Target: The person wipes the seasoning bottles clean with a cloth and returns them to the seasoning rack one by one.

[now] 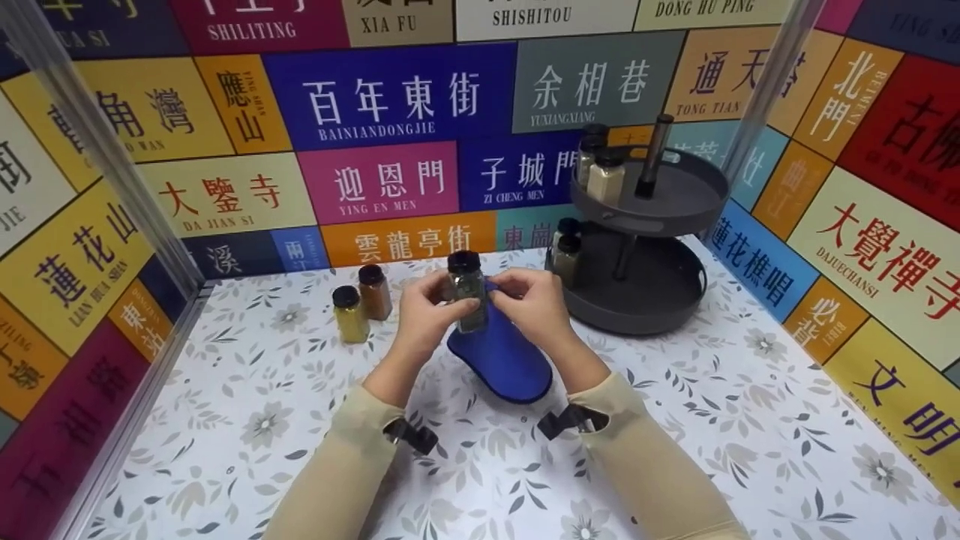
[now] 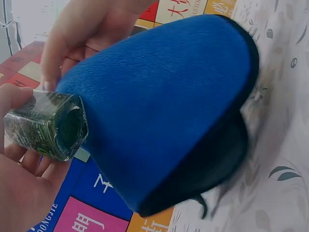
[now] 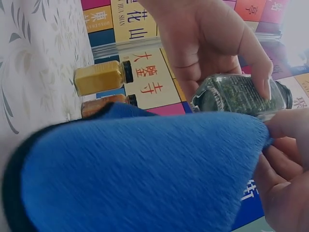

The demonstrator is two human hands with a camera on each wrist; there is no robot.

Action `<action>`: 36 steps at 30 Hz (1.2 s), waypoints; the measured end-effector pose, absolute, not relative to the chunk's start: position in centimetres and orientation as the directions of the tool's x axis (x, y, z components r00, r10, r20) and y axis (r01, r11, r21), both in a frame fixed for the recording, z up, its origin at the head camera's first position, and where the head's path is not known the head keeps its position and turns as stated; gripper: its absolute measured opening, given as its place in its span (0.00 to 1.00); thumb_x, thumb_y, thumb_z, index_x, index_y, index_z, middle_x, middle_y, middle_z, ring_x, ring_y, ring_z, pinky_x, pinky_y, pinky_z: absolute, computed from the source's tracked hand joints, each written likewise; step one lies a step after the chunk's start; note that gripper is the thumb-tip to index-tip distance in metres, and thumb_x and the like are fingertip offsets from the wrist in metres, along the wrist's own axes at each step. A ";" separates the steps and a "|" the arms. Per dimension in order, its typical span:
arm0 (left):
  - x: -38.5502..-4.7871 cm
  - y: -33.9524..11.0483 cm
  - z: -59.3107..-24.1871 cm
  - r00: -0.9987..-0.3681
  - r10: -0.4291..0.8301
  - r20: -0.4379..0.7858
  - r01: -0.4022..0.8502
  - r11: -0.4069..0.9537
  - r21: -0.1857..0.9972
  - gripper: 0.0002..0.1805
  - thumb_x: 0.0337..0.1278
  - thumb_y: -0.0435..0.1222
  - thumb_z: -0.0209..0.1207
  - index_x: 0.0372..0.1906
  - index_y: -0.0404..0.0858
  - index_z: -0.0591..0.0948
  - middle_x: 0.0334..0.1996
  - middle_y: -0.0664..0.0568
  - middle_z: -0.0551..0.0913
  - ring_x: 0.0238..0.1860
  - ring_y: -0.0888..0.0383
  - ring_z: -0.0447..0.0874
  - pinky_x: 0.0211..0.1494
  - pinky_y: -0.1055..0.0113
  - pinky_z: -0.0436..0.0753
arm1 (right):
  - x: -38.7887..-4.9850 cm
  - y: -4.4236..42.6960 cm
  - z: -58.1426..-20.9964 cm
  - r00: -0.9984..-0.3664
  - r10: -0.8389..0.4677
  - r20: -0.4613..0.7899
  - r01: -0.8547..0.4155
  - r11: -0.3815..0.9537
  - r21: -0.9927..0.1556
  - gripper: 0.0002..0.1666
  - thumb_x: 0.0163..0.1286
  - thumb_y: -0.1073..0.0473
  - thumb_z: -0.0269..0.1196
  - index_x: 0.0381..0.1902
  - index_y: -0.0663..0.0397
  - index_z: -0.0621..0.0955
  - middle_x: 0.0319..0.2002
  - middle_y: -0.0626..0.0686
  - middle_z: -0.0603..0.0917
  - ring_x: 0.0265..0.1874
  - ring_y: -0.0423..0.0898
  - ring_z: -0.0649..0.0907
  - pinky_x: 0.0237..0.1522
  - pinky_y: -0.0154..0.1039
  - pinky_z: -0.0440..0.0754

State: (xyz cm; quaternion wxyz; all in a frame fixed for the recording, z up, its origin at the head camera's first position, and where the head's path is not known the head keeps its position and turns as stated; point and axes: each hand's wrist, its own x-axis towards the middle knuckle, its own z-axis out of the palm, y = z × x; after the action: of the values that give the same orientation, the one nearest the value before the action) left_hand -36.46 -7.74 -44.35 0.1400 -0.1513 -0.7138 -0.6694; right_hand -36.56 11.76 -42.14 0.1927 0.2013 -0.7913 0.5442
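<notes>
Clock read from the held jar, head view.

Sign-covered wall at 12, wrapping to 10 and 2. Floral tabletop below. Dark two-tier rack between 2 and 3, small dark-capped jars on both tiers, one pale-filled.

Blue cloth, dark-edged and mitt-like, at 5, right beside the jar; contact cannot be told.

Right hand at 3, fingers pinching the cloth's narrow end. Left hand at 8, fingers gripping the green-flake jar, held up, cap toward 12. Step, as I judge it: cloth being worked at the jar, probably wiping or fitting around it. Next move calls for a steady left hold while the right guides the cloth.

Yellow jar between 8 and 9, brown jar at 9, both standing.

Lettering: BAINIANDONGJIE near 11, YING EN MEN below it, ZI CHENG MEN at 1, DA JIAN SI at 10, all with Chinese characters. Held jar's fine print illegible; no brand made out.
</notes>
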 end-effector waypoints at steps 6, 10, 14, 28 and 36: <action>-36.3 -7.7 -45.1 -0.915 0.130 0.383 0.393 0.065 0.917 0.20 0.50 0.36 0.77 0.51 0.40 0.90 0.35 0.52 0.88 0.39 0.57 0.83 0.48 0.65 0.85 | -36.5 11.7 -42.2 -0.802 0.001 0.597 -0.579 0.242 -0.778 0.08 0.65 0.68 0.72 0.42 0.58 0.93 0.39 0.57 0.94 0.35 0.40 0.91 0.40 0.30 0.87; -36.2 -7.7 -45.3 -0.908 0.193 0.373 0.391 0.065 0.918 0.18 0.48 0.34 0.77 0.48 0.41 0.90 0.29 0.53 0.83 0.33 0.56 0.79 0.40 0.65 0.82 | -36.6 12.0 -42.2 -0.781 0.022 0.624 -0.610 0.190 -0.770 0.09 0.68 0.69 0.71 0.45 0.58 0.92 0.41 0.57 0.93 0.36 0.38 0.90 0.41 0.30 0.88; -36.2 -7.8 -45.2 -0.903 0.191 0.385 0.400 0.051 0.915 0.18 0.48 0.33 0.77 0.47 0.41 0.90 0.28 0.53 0.83 0.30 0.56 0.78 0.35 0.66 0.80 | -36.5 12.2 -42.0 -0.784 -0.021 0.620 -0.614 0.168 -0.771 0.10 0.68 0.70 0.71 0.46 0.60 0.92 0.42 0.59 0.93 0.36 0.39 0.90 0.40 0.30 0.88; -36.3 -8.7 -44.0 -0.926 -0.011 0.377 0.377 0.013 0.926 0.19 0.52 0.35 0.77 0.51 0.37 0.90 0.36 0.50 0.88 0.38 0.57 0.84 0.44 0.68 0.85 | -36.5 11.5 -42.8 -0.822 -0.204 0.531 -0.569 0.299 -0.766 0.06 0.65 0.68 0.73 0.38 0.56 0.93 0.36 0.56 0.94 0.30 0.41 0.89 0.34 0.30 0.86; -35.9 -8.4 -43.1 -0.945 -0.022 0.327 0.328 -0.036 0.944 0.26 0.55 0.35 0.76 0.61 0.36 0.87 0.48 0.41 0.90 0.45 0.56 0.90 0.48 0.66 0.90 | -35.7 11.8 -41.7 -0.753 -0.246 0.611 -0.656 0.363 -0.662 0.07 0.63 0.69 0.72 0.37 0.56 0.93 0.34 0.53 0.94 0.28 0.41 0.90 0.34 0.32 0.89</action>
State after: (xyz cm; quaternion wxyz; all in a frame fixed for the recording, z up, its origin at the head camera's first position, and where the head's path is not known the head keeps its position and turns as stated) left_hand -35.87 -8.45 -43.12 0.1229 -0.1119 -0.6834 -0.7109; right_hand -35.66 11.79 -41.67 0.2097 0.2824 -0.7983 0.4888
